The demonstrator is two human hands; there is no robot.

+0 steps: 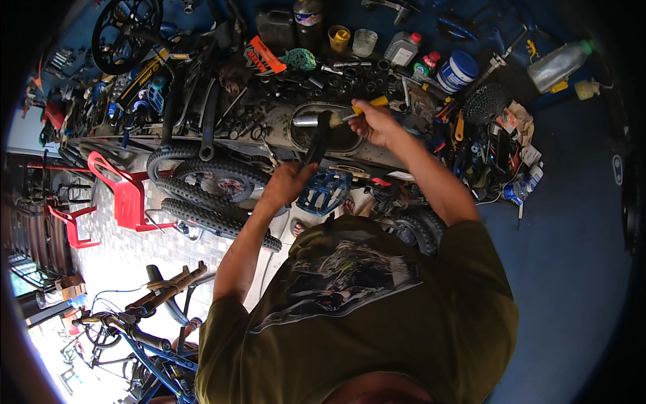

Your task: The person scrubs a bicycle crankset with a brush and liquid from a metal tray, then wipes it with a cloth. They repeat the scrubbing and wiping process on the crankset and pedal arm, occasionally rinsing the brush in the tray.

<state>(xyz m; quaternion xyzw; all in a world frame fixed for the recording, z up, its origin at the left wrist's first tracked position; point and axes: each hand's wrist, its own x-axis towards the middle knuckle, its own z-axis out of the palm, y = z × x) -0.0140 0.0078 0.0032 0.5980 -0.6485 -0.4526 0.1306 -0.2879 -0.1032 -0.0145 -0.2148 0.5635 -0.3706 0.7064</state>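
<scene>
My left hand (289, 183) is closed round the lower part of a black bicycle crank arm (319, 143). A blue platform pedal (324, 192) is beside that hand, at the arm's lower end. A silver cylindrical spindle (306, 120) sticks out leftward from the upper end. In my right hand (374, 124) is a brush with a yellow handle (379, 102). Its pale bristles (336, 120) are at the upper end of the crank arm; whether they touch it I cannot tell. Both hands work over an oval metal tray (294, 139) on the bench.
Loose parts and tools crowd the bench, with a grey bottle (402, 48), a blue-and-white tub (458, 71) and a cassette (486, 103) to the right. Bicycle tyres (215, 214) lean below its front edge. A red chair (128, 198) and a blue bicycle (149, 363) stand left.
</scene>
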